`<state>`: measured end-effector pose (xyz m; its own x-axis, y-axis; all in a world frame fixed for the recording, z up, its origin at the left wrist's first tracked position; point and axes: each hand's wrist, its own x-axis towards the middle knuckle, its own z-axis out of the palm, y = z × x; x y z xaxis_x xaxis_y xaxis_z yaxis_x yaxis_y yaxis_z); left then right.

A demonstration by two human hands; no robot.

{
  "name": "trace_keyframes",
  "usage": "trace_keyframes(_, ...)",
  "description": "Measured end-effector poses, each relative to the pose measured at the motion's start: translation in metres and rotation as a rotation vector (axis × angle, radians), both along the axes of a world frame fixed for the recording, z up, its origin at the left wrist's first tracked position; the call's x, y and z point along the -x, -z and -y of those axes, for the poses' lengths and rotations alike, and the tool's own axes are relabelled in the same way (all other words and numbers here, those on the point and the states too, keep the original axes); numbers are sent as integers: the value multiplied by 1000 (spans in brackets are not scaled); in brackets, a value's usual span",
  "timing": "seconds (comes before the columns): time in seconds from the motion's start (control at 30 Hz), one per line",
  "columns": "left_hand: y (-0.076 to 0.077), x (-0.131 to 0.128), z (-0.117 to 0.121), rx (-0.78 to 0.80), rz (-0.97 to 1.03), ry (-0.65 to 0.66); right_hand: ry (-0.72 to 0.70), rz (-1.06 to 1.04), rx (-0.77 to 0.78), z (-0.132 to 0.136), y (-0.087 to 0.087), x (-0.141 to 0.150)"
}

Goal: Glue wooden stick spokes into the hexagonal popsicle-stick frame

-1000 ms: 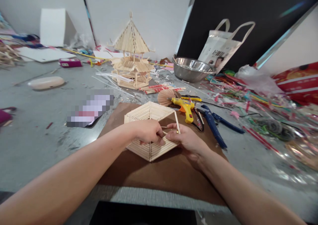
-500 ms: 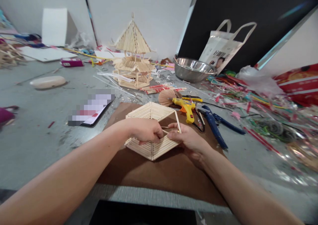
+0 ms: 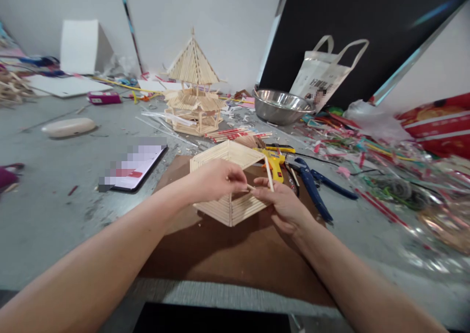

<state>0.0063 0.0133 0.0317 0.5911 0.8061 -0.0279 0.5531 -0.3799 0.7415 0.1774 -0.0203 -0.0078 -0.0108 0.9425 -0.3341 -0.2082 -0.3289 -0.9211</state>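
Note:
A hexagonal roof-like piece of thin wooden sticks (image 3: 249,209), with a gap in its right side, is held tilted above a brown board (image 3: 235,254). My right hand (image 3: 288,208) grips its right edge, thumb and fingers closed around the outermost stick. My left hand (image 3: 218,180) reaches over the middle, its fingers pinched at the gap. Between the fingertips of both hands runs a short wooden stick (image 3: 251,187). Fingers of the left hand hide part of the piece's centre.
Behind stands a stick pagoda model (image 3: 194,73) beside red-tipped sticks (image 3: 235,134). A yellow glue gun (image 3: 275,165) and blue pliers (image 3: 314,191) lie to the right, a phone (image 3: 137,169) to the left. Further right are a metal bowl (image 3: 282,108) and scattered scraps (image 3: 396,191).
The hexagonal piece has risen slightly and moved right, now covering part of the glue gun. My left hand has lifted, its fingers drawn up from the gap.

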Motion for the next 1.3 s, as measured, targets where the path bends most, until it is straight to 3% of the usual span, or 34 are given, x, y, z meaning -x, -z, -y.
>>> trace_keyframes(0.07, -4, 0, 1, -272, 215, -389, 69, -29, -76, -2, -5, -7)
trace_keyframes(0.13, -1, -1, 0, -438, 495, -713, 154, -68, -163, -5, -9, -14)
trace_keyframes(0.2, 8, -7, -1, -403, 768, -815, 245, -99, -239, -7, -12, -19)
trace_keyframes(0.27, 20, -16, 0, -125, 951, -741, 319, -114, -294, -9, -13, -22)
trace_keyframes(0.37, 37, -33, 5, 383, 1035, -438, 380, -118, -356, -7, -12, -19)
trace_keyframes(0.43, 42, -42, 9, 530, 1111, -363, 374, -111, -386, -5, -9, -13)
trace_keyframes(0.57, 42, -48, 15, 593, 1200, -389, 316, -102, -441, 0, -3, -4)
trace_keyframes(0.77, 39, -45, 17, 637, 1134, -357, 330, -99, -466, 0, -1, -3)
trace_keyframes(1.3, 40, -51, 20, 560, 1331, -412, 344, -149, -479, 1, 0, 2)
